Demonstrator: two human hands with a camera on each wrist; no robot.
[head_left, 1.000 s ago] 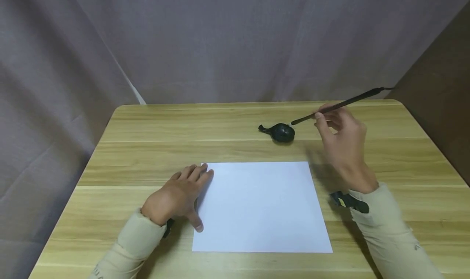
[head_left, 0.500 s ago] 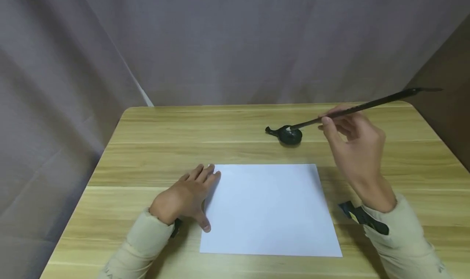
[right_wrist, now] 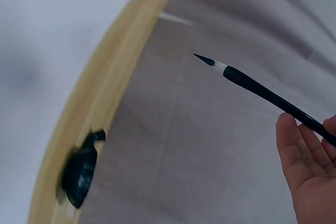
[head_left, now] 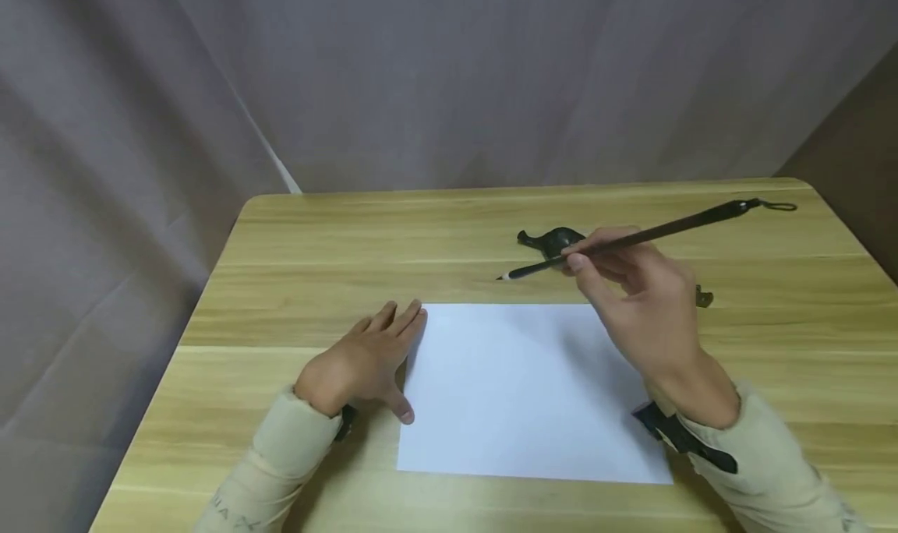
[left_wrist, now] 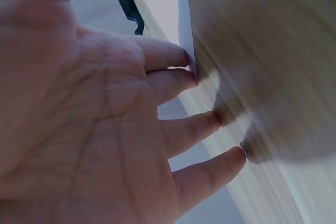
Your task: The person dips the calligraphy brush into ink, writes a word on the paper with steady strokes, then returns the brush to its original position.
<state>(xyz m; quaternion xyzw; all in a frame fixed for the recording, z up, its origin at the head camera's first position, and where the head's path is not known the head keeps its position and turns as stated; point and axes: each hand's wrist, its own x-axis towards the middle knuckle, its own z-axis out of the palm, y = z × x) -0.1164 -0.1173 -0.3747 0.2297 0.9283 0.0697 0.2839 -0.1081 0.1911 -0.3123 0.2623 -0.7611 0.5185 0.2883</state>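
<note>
My right hand (head_left: 648,307) pinches a writing brush (head_left: 677,226) by its dark handle, between thumb and fingers. The brush slants, its dark pointed tip low at the left and a cord loop high at the right. Its bristles are dark with a pale base in the right wrist view, and touch nothing there. Behind this hand sits a small black gourd-shaped dish (head_left: 556,238), partly covered. A white sheet of paper (head_left: 505,393) lies on the table. With fingers spread and fairly straight, my left hand (head_left: 361,365) rests at its left edge; two fingertips meet the edge (left_wrist: 186,35).
A wooden table (head_left: 337,245) bears everything. Close by the right hand, a small dark object (head_left: 704,296) shows only its end. Grey curtain (head_left: 421,81) hangs behind the table, and a brown surface (head_left: 849,159) stands at the right.
The brush tip has left the black dish, where it was half a second ago, and moved left and nearer the paper. Its bristles now look dark. My left hand keeps its place on the paper.
</note>
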